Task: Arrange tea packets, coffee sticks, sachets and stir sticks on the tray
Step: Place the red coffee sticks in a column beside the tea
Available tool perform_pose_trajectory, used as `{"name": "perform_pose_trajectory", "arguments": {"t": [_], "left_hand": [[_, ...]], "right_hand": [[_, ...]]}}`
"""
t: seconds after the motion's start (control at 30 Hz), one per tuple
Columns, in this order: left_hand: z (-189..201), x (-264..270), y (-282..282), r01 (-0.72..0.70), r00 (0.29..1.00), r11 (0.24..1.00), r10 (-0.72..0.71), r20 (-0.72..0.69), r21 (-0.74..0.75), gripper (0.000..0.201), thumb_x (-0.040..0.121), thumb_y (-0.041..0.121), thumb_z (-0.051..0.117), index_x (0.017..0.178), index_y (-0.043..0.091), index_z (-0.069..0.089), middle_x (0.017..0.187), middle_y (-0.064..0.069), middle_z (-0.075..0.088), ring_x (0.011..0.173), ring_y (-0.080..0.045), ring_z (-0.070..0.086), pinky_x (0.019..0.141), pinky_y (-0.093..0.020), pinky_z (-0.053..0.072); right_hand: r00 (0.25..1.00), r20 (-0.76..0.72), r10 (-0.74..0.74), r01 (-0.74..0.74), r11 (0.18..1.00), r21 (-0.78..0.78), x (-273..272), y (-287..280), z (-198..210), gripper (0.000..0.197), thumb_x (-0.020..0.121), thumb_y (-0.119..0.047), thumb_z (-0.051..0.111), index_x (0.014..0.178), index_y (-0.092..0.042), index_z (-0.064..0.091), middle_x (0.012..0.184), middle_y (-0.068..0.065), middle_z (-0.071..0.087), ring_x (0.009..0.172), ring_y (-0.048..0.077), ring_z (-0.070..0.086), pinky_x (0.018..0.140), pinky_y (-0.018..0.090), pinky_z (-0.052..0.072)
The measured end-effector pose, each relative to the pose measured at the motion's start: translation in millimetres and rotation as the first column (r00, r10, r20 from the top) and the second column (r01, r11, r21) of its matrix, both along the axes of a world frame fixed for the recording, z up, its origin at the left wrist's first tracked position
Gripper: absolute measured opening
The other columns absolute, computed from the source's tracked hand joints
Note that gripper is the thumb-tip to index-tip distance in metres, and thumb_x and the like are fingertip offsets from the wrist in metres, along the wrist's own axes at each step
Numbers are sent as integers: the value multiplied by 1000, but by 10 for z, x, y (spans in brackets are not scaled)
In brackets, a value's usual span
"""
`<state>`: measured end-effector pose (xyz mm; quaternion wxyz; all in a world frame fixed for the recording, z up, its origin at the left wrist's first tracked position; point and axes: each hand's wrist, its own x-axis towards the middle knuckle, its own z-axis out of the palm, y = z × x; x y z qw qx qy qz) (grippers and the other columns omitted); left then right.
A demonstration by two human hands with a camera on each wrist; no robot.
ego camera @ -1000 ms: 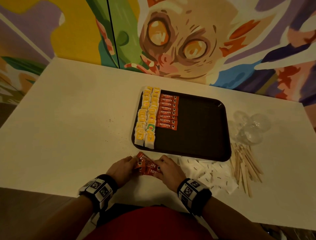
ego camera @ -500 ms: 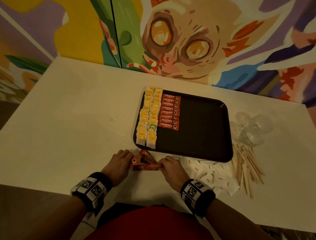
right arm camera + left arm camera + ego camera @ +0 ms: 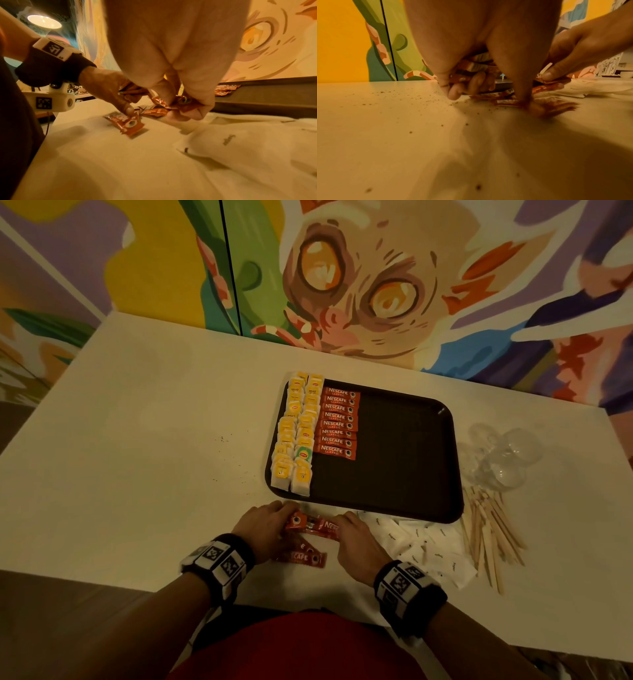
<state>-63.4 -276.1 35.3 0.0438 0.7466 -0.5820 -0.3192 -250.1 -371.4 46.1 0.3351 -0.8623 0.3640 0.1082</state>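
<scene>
A dark tray [image 3: 404,460] carries two columns of yellow tea packets [image 3: 296,436] and a column of red coffee sticks [image 3: 337,424]. Just in front of the tray, my left hand [image 3: 265,525] and right hand [image 3: 356,539] hold a small bunch of red coffee sticks [image 3: 313,523] between them, each pinching one end. In the right wrist view the right fingers pinch the crumpled stick ends [image 3: 173,104]. A loose coffee stick [image 3: 301,558] lies on the table nearer me. White sugar sachets [image 3: 421,546] and wooden stir sticks [image 3: 486,529] lie right of my hands.
Clear plastic cups [image 3: 503,460] lie on the white table [image 3: 144,460] beyond the stir sticks, right of the tray. Dark crumbs speckle the table left of the tray. A painted mural wall stands behind the table's far edge.
My hands have shifted slightly forward toward the tray's front edge with the bunch of sticks, straightening it. One coffee stick now lies left behind on the table nearer me.
</scene>
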Motion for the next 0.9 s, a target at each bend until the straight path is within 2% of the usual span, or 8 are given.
{"name": "perform_pose_trajectory", "arguments": {"t": [0.07,0.2,0.37,0.5,0.6,0.7,0.8,0.9], "left_hand": [[-20,-6,-34,-9,1000,1000,9,29,-2,63,90,45,61,145,27,34,138,0,51,116,-21,56,100,-35,46],[-49,13,-50,-20,998,1000,20,66,7,52,92,41,60,138,26,42,126,1,56,110,-19,57,96,-33,47],[-21,41,-47,0,996,999,-4,93,43,42,93,43,58,130,25,48,120,1,55,105,-17,55,93,-31,46],[27,63,10,47,989,997,-54,137,54,44,94,47,53,132,27,48,128,0,44,109,-18,49,96,-31,42],[27,95,74,39,989,998,-44,140,41,45,96,42,52,137,27,41,136,-1,40,115,-19,45,97,-31,41],[9,158,140,-30,992,999,31,121,-14,38,99,35,46,135,25,39,132,2,49,103,-15,42,85,-26,39],[37,226,213,-155,987,986,157,34,-56,25,99,22,43,124,24,42,115,-1,60,91,-14,35,74,-28,35],[55,325,266,-365,923,928,352,-154,-70,26,96,11,46,113,29,42,95,-1,55,89,-20,44,75,-32,39]], "right_hand": [[1000,8,-30,30,999,-16,-16,-9,1,42,95,-3,49,134,-15,48,128,3,51,116,18,50,100,26,41],[995,5,-101,101,994,-43,-74,-37,-27,42,94,-8,53,135,-19,46,128,3,53,113,20,52,102,36,45],[984,77,-161,166,984,-58,-122,-46,19,26,99,-15,47,125,-17,49,118,1,54,105,17,53,98,36,47],[973,113,-199,204,978,-32,-105,-42,45,13,102,-19,41,108,-16,51,103,0,54,88,12,53,81,29,50],[968,92,-235,231,972,54,-61,-10,33,16,104,-22,38,95,-17,50,90,1,56,72,9,50,63,24,48],[958,88,-273,252,947,198,14,21,67,19,103,-23,37,88,-18,46,80,-1,52,62,8,43,56,22,40],[966,59,-253,222,922,315,110,49,147,17,99,-36,48,100,-20,44,88,-2,56,63,7,48,55,17,41],[989,-16,-145,142,934,328,201,60,123,51,84,-59,63,112,-25,38,105,-5,58,82,7,60,68,20,51]]}}
